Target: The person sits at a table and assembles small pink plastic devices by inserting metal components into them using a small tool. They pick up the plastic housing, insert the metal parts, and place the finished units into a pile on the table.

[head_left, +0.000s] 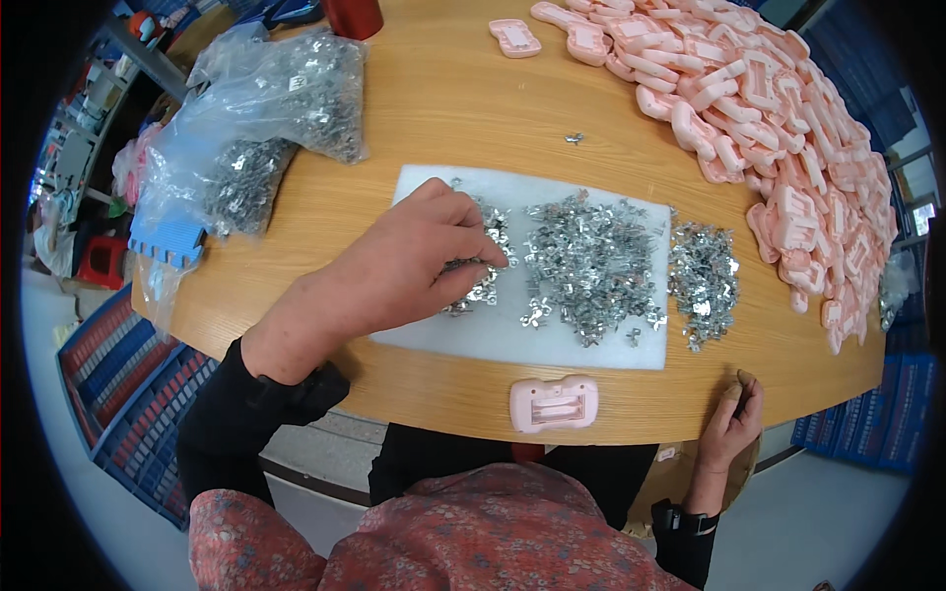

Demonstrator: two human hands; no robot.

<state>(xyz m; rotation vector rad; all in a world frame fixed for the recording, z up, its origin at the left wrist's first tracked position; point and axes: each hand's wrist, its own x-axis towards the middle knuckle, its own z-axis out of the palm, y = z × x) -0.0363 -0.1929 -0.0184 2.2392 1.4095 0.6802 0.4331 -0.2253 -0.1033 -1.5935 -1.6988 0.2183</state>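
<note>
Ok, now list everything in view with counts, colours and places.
Wood-grain table: one, brown, centre.
Rectangular foam sheet: one, white, mid-table.
Small metal pieces: countless, silver, two piles on the sheet, one right of it.
Rounded plastic shells: countless, pale pink, heaped far right, one at the near edge.
Plastic bags of metal pieces: at least two, clear, far left.
Toothed foam mat: one, blue, left side.
Smooth cylinder: one, red, top edge.
Boxy plastic item: one, red, beyond the table's left.
Wide trays: several, blue, lower left.
Floral top: one, red, bottom centre.
Left hand: one, bare, fingers at the left pile.
Right hand: one, bare, near front table edge.
</note>
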